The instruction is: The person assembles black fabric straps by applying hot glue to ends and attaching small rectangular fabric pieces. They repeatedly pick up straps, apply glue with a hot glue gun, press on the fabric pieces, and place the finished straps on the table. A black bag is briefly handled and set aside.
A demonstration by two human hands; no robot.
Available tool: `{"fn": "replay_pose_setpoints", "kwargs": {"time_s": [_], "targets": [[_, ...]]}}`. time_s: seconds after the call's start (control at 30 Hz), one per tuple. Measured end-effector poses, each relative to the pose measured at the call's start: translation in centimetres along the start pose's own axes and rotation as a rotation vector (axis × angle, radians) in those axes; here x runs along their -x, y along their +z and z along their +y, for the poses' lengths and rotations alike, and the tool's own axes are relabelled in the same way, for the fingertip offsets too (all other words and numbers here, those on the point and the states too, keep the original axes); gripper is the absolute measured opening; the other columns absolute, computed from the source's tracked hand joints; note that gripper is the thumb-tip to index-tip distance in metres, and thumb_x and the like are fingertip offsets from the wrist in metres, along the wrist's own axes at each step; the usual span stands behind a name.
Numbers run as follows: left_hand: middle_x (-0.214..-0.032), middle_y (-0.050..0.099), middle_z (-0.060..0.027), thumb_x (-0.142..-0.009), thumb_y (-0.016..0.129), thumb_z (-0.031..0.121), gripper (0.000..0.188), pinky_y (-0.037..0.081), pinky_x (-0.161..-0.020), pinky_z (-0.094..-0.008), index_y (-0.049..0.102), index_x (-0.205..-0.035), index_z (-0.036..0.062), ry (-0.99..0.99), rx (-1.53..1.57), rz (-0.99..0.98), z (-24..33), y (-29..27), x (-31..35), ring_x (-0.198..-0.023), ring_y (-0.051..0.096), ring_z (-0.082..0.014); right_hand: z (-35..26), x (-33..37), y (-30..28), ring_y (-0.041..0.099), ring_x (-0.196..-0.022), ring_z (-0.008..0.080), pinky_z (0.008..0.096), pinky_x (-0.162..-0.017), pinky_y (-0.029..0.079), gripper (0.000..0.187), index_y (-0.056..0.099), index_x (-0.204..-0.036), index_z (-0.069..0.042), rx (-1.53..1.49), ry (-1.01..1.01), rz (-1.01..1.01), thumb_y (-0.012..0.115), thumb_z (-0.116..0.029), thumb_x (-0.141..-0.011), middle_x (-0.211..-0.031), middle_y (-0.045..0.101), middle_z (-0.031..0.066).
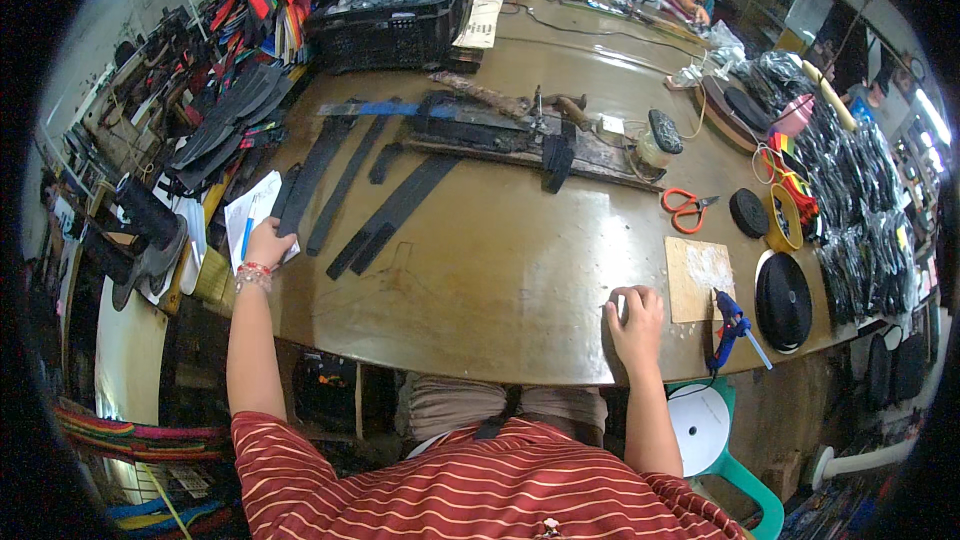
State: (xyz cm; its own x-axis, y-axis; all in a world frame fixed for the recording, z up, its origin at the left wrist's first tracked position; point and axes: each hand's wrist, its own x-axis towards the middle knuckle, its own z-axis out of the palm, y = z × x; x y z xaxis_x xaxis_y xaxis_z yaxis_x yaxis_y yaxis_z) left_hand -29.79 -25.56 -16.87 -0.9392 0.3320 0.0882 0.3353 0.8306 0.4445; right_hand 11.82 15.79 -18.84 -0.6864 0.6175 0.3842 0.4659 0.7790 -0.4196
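My left hand [266, 244] is closed at the lower end of a black strap [289, 192], near the table's left edge. Beside it lie white paper sheets [236, 215] and a blue pen [247, 237]. To the right, several more black straps [395, 216] lie slanted, their far ends by a long wooden bar [520, 155] with a metal fitting. My right hand [639, 323] rests near the front edge, fingers curved with a gap between thumb and forefinger. Closest to it are a wooden board [688, 290] with whitish residue and a blue glue gun [735, 325].
Orange-handled scissors [686, 208], black rolls [782, 305], a yellow tape ring [785, 218] and plastic-wrapped black goods [860, 210] line the right side. A black crate [385, 40] stands far left. A green stool [745, 485] with a white reel [697, 430] is below. People sit at the far end.
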Motion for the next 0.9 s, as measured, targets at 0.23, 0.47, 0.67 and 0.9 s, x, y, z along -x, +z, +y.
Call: {"fn": "replay_pose_setpoints", "kwargs": {"time_s": [0.23, 0.47, 0.67, 0.9], "targets": [[-0.088, 0.063, -0.0045, -0.094, 0.055, 0.02, 0.038, 0.051, -0.07, -0.0271, 0.051, -0.128, 0.0026, -0.231, 1.791, -0.642, 5.5, -0.2, 1.2, -0.078, 0.06, -0.0121, -7.6, -3.0, 0.0, 0.059, -0.103, 0.0297, 0.0385, -0.09, 0.047, 0.031, 0.061, -0.11, -0.004, -0.567, -0.185, -0.426, 0.067, -0.02, -0.085, -0.108, 0.061, 0.0161], [-0.09, 0.059, 0.0024, -0.089, 0.062, 0.012, 0.048, 0.053, -0.073, -0.0272, 0.045, -0.134, 0.0058, 0.02, 1.706, -0.539, 18.5, 4.8, 7.9, -0.083, 0.06, -0.0106, -20.6, -6.0, 5.2, 0.062, -0.1, 0.0213, 0.0346, -0.082, 0.05, 0.038, 0.055, -0.117, -0.005, -1.136, -0.124, -0.445, 0.068, -0.021, -0.086, -0.108, 0.064, 0.0131], [-0.094, 0.065, -0.0008, -0.09, 0.064, 0.021, 0.032, 0.05, -0.067, -0.0243, 0.057, -0.117, 0.0055, 0.045, 1.759, -0.688, 14.5, 5.0, 3.4, -0.082, 0.061, -0.009, -20.5, -5.9, 6.0, 0.064, -0.087, 0.0272, 0.0365, -0.078, 0.05, 0.019, 0.062, -0.099, -0.003, -0.993, -0.139, -0.404, 0.068, -0.01, -0.082, -0.094, 0.065, 0.0153], [-0.094, 0.065, -0.0004, -0.092, 0.062, 0.026, 0.024, 0.048, -0.076, -0.032, 0.065, -0.11, 0.01, -0.044, 1.978, -0.22, 12.3, 2.0, -3.0, -0.082, 0.059, -0.0131, -16.2, -3.7, 3.7, 0.063, -0.088, 0.029, 0.0365, -0.077, 0.05, 0.019, 0.064, -0.101, -0.006, -0.604, -0.356, -0.171, 0.067, -0.011, -0.082, -0.092, 0.066, 0.0125]]}}
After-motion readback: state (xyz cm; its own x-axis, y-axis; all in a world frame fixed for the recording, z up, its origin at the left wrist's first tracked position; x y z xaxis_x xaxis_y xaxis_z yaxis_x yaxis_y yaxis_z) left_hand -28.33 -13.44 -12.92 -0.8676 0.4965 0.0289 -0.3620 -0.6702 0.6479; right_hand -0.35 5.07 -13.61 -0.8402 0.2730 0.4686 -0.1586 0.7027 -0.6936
